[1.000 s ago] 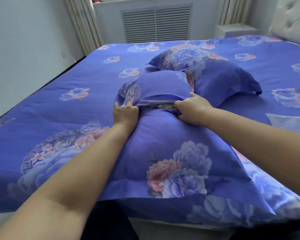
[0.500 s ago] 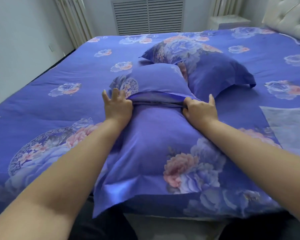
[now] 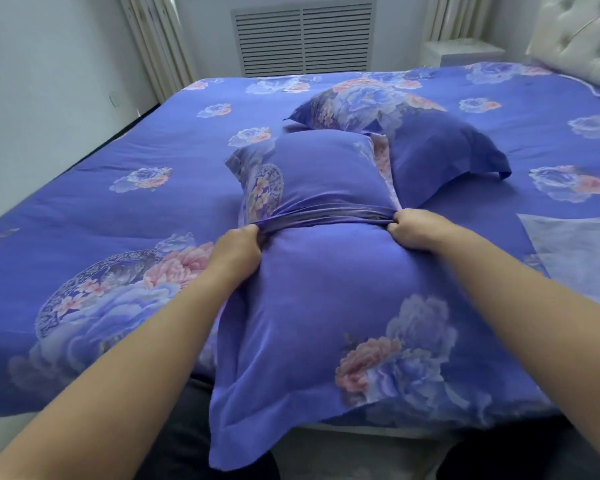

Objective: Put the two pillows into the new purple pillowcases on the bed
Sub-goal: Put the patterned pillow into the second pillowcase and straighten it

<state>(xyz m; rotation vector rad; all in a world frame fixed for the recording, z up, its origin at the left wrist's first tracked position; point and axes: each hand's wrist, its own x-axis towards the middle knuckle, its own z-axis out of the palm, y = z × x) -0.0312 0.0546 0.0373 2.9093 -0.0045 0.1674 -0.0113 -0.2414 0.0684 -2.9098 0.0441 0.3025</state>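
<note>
At frame centre, the left hand and right hand each clench the bunched, silky pillowcase opening around a plump pillow.

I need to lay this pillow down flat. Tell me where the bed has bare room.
The widest free patch of quilt lies left of the near pillow, toward the wall. A smaller patch lies far right, beyond the second pillow. The middle is crowded: both pillows, both hands.
</note>
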